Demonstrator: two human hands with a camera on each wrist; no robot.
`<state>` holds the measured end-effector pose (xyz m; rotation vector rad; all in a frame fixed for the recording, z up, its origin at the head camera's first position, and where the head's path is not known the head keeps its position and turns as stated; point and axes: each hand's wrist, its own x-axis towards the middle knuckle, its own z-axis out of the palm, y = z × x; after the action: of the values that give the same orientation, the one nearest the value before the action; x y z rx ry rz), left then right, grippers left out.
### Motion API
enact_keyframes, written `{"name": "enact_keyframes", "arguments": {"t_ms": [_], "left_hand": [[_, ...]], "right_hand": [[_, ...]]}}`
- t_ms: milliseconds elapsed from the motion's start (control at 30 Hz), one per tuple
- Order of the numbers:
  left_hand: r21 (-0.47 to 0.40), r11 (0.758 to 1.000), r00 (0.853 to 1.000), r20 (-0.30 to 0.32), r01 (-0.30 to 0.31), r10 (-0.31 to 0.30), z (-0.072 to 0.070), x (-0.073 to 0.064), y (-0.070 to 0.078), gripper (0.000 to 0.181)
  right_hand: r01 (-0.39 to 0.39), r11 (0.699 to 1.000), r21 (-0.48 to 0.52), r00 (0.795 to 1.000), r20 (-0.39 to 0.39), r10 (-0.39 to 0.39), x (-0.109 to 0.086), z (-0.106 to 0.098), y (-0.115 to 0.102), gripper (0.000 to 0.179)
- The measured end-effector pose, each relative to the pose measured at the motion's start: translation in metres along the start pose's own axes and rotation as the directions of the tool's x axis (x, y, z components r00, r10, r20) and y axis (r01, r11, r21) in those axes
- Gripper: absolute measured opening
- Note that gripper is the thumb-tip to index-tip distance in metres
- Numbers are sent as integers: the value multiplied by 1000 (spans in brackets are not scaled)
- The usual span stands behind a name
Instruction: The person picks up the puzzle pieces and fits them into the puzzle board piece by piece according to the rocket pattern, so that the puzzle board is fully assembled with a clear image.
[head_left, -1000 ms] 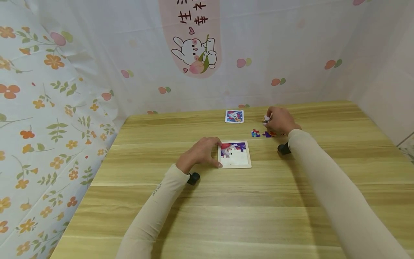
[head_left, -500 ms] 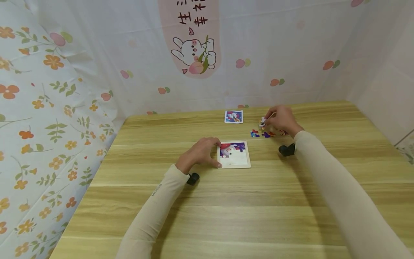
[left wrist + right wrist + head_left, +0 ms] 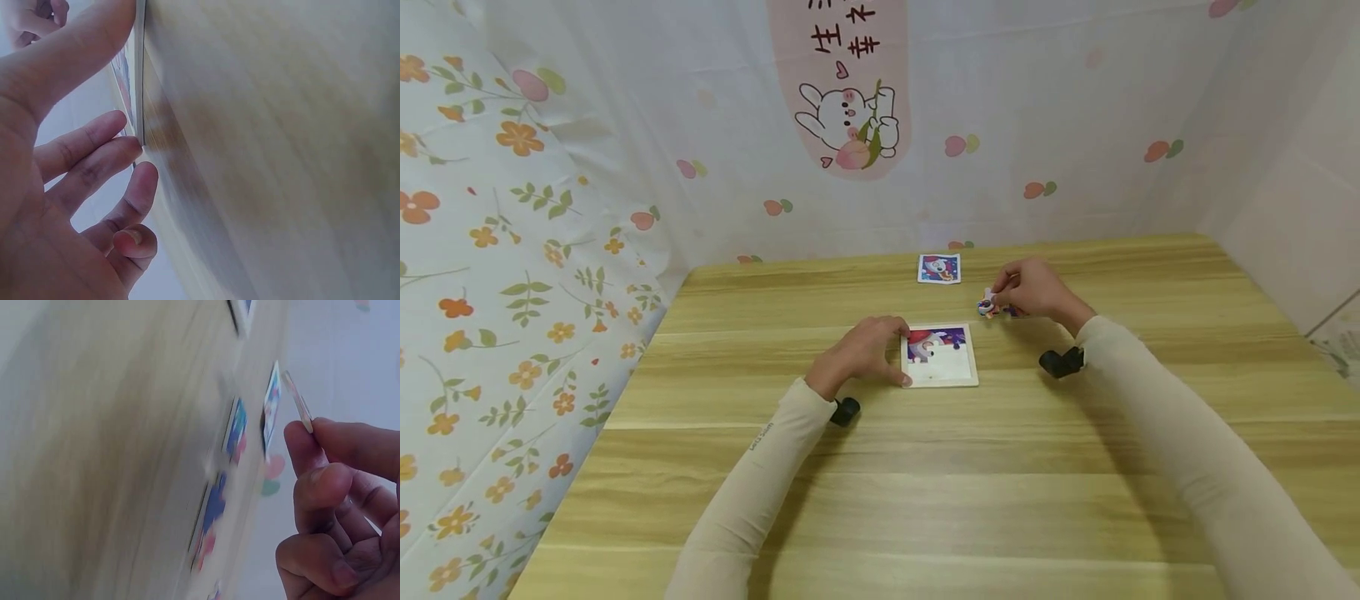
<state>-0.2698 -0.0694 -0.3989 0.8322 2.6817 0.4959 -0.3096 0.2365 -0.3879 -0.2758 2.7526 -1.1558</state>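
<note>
My left hand (image 3: pixel 863 354) holds the left side of a square puzzle tray (image 3: pixel 951 368), thumb at the near corner and fingers at the far one. In the left wrist view the tray's edge (image 3: pixel 139 81) passes between thumb and fingertips. Joined pieces showing red, purple and white fill the tray's far and left parts; the rest shows pale base. My right hand (image 3: pixel 1036 287) pinches a jigsaw piece (image 3: pixel 299 403) between thumb and index finger, raised above the table. Loose pieces lie beneath that hand, among them a blue-and-red one (image 3: pixel 235 431) and a purple-and-red one (image 3: pixel 211 515).
A small picture card (image 3: pixel 938 268) lies behind the tray near the back of the wooden table (image 3: pixel 895 500). Patterned curtains (image 3: pixel 715 208) hang along the back and left. Black wrist devices (image 3: pixel 845 412) sit under both forearms.
My right hand has brought the pinched piece left and nearer, from behind the loose pieces to over the leftmost one. The left hand and tray stay in place.
</note>
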Motion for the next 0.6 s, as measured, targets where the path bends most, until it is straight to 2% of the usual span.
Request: {"name": "enact_keyframes", "arguments": {"t_ms": [267,600], "left_hand": [[-7,1000,1000,1,6,-6,-1,0,-1,74],[-17,1000,1000,-2,7,-7,2,0,-2,74]], "right_hand": [[10,999,42,993,120,-15,-2,24,-10,7],[10,996,84,981,192,-26,-6,44,-14,5]]}}
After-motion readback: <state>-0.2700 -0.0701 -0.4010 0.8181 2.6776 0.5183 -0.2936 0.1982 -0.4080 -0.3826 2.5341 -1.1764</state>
